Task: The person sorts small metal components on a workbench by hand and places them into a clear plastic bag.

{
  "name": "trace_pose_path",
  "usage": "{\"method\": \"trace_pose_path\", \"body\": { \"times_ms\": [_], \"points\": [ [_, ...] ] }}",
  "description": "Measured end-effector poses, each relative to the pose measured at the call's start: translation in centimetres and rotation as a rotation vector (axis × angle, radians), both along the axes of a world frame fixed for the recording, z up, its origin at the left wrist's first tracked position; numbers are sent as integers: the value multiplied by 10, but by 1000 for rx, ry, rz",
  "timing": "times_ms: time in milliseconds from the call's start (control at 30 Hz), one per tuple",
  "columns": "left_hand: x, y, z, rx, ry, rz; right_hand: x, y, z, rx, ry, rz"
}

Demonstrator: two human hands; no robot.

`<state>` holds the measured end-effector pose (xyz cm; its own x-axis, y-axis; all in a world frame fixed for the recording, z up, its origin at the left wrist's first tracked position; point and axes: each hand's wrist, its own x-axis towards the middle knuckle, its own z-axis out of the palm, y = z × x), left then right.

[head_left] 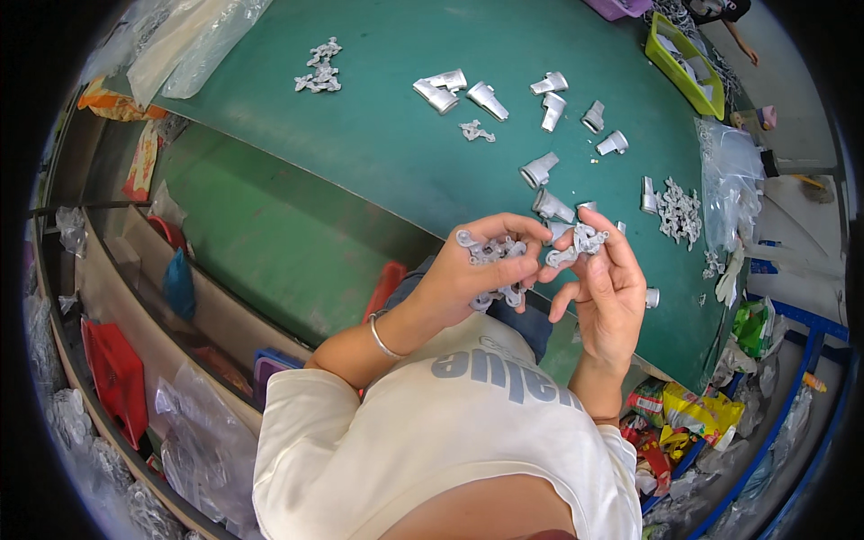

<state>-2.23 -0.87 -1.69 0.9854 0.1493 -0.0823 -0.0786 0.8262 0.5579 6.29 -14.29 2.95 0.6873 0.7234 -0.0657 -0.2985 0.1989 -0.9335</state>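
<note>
A cluster of small grey metal castings [493, 249] fills my left hand [472, 274], whose fingers curl round them. Close beside it, my right hand [601, 292] pinches one small grey casting [588, 239] between thumb and fingers. Both hands are raised over the near edge of the green table [378, 117]. Just beyond them lie silvery tube-shaped metal parts [552, 205], some partly hidden by my fingers. To the right rests a pile of the small castings [679, 213], and a smaller heap of castings [322, 67] lies at the far left.
A lime-green basket [684, 72] stands at the far right, near a clear plastic bag [731, 180]. More plastic sheeting [193, 49] lies at the far left corner. A blue metal rack [792, 387] holds coloured packets at right; a red bin [117, 382] sits on the left shelf.
</note>
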Motion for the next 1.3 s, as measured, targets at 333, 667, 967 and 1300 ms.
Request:
{"method": "trace_pose_path", "body": {
  "times_ms": [333,667,967,1300],
  "points": [
    [-2,1,7,49,26,-15,-2,-1,0,-9,-33,20],
    [-4,1,9,71,36,-7,-2,-3,-1,-38,-54,29],
    [-6,0,6,64,26,-5,-3,-3,-2,-22,-68,24],
    [-7,1,7,89,70,-44,-5,-5,-6,-253,-455,-154]
  ]
}}
